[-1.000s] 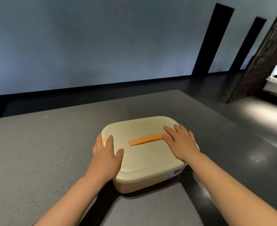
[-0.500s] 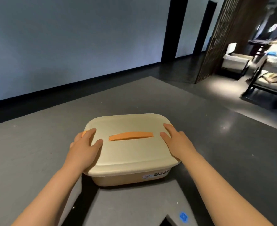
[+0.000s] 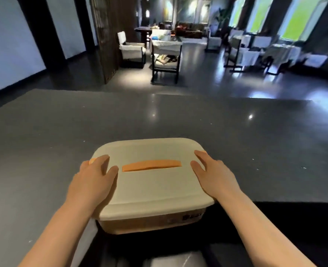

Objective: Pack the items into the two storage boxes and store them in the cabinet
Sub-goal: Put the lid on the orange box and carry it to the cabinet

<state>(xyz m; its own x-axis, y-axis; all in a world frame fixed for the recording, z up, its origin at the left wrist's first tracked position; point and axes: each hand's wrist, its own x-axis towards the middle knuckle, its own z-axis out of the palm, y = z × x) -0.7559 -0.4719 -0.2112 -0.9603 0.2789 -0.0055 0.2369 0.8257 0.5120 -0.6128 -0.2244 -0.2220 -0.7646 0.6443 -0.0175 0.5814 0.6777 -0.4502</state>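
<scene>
A storage box (image 3: 153, 187) with a cream lid and an orange handle (image 3: 151, 165) is straight in front of me, its near end past the near edge of the grey counter (image 3: 63, 132). My left hand (image 3: 93, 182) grips the box's left end, thumb on the lid and fingers curled over the edge beside an orange latch. My right hand (image 3: 215, 180) grips the right end the same way. The lid is closed, so the contents are hidden. No second box or cabinet is in view.
Beyond the counter lies a dark glossy floor with white-cushioned chairs (image 3: 132, 49), a dark-framed table (image 3: 166, 54) and more covered tables at the right (image 3: 255, 53). A dark lattice screen (image 3: 105, 35) stands at the back left. Below the box is a dark gap.
My view has swung right, from the blank wall to the dining room. The box has come toward me with both hands on its ends and now overhangs the counter's near edge.
</scene>
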